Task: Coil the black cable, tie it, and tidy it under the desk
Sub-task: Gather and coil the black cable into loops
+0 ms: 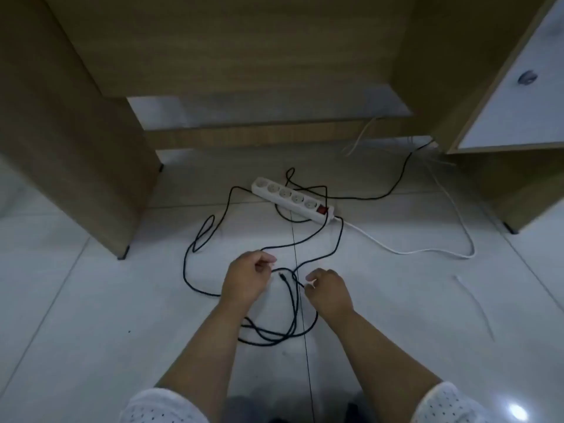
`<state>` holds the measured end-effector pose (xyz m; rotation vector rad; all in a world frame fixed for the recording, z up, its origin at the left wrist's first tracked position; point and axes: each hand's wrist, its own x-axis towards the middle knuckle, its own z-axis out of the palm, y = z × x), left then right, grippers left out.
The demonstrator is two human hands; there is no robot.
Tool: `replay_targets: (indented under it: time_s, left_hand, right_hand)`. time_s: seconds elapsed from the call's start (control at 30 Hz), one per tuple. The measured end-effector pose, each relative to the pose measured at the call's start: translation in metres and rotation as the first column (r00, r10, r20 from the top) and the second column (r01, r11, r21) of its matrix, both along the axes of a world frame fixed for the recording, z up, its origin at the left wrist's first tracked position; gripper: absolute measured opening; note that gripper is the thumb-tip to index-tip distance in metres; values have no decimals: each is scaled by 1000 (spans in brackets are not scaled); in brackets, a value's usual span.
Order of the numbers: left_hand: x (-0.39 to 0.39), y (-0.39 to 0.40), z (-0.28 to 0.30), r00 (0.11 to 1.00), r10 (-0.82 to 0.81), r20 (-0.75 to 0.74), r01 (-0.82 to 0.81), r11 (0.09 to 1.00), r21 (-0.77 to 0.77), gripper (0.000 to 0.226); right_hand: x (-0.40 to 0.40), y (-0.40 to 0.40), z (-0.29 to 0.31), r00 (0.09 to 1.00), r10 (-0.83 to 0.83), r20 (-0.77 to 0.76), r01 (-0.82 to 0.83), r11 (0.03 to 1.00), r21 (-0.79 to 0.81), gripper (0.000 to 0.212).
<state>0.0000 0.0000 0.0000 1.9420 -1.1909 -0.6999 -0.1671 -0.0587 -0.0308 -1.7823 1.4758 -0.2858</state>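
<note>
1. One black cable (185,264) sprawls loose on the pale tiled floor (76,300) in front of the wooden desk (76,132); not coiled, not tied.
2. Cable run: from the gap under the desk's right side it goes left across the floor, crosses over the white power strip (293,199), makes a small loop behind it, swings out left in a long narrow loop, then comes toward the hands, where several strands overlap in a loose heap between the forearms.
3. A free end with a small plug (283,276) hangs between the two hands.
4. Left hand (244,282): fingers curled, thumb and fingertips pinching a cable strand at its right edge.
5. Right hand (328,290): fingers curled, fingertips pinching a strand at its left edge; hands near each other, not touching.
6. Power strip: five sockets, red switch at its right end, lying at an angle on the floor, just in front of the desk opening.
7. White cord (396,250) leaves the strip's right end, curves out right and bends back toward the desk.
8. White cable tie (473,303) lies on the floor, well right of the right hand.
9. White cabinet door (518,96) with a round knob, upper right.
10. Dotted white sleeves (161,406) at the bottom edge.
</note>
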Motion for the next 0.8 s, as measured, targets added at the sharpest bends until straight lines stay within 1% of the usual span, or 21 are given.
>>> replay_targets:
  time_s: [0.03, 0.1, 0.17, 0.27, 0.33, 0.4, 0.47, 0.53, 0.6, 0.63, 0.67, 0.7, 0.73, 0.77, 0.8]
  left_hand:
    - [-2, 3, -12, 1000, 5, -15, -4, 1000, 20, 21]
    - [-9, 8, -34, 1000, 11, 1, -11, 996, 93, 21]
    - [-17, 16, -59, 999, -29, 30, 22, 976, 217, 23]
    - [-27, 27, -87, 991, -101, 91, 65, 938, 342, 22]
    - [-35, 34, -100, 984, -109, 142, 49, 927, 372, 31]
    - [-43, 35, -104, 966, -128, 226, 22, 908, 419, 32]
    - [-50, 28, -103, 916, -248, 315, 61, 863, 501, 25]
    - [-54, 20, -103, 873, -356, 334, 120, 820, 560, 30]
    - [-57, 13, -99, 884, -365, 291, 154, 817, 556, 30]
    - [-59, 9, -97, 906, -339, 253, 161, 829, 535, 27]
    - [-59, 6, -94, 931, -302, 204, 164, 848, 505, 21]
    - [-60, 2, -92, 952, -257, 166, 158, 878, 451, 16]
    - [-61, -2, -89, 968, -211, 135, 143, 908, 395, 13]
    - [-60, -6, -86, 981, -160, 107, 117, 937, 330, 12]
    - [-60, -10, -82, 992, -109, 63, 89, 959, 269, 11]
  right_hand:
    - [-1, 0, -9, 999, 5, -37, -4, 999, 36, 26]
    - [-2, 0, -23, 994, -3, -111, 13, 996, 87, 35]
    - [-3, 5, -32, 992, -21, -123, 40, 987, 159, 39]
    - [-1, 15, -44, 996, -73, -56, 82, 981, 177, 34]
    - [3, 21, -51, 989, -150, -7, 148, 967, 206, 29]
    - [9, 26, -56, 982, -189, -5, 185, 958, 220, 24]
    - [14, 26, -61, 978, -206, -36, 209, 954, 214, 20]
    - [19, 23, -64, 973, -219, -77, 231, 948, 217, 17]
    - [22, 18, -65, 970, -226, -92, 241, 943, 228, 10]
    - [23, 14, -65, 968, -237, -77, 249, 941, 230, 5]
    - [25, 10, -64, 963, -267, -40, 269, 936, 225, 5]
    - [26, 5, -62, 945, -325, 33, 309, 923, 230, 9]
    - [27, 1, -58, 906, -404, 129, 362, 895, 259, 11]
    - [27, -4, -53, 847, -483, 220, 410, 859, 306, 11]
    - [26, -8, -48, 782, -550, 293, 446, 822, 354, 15]
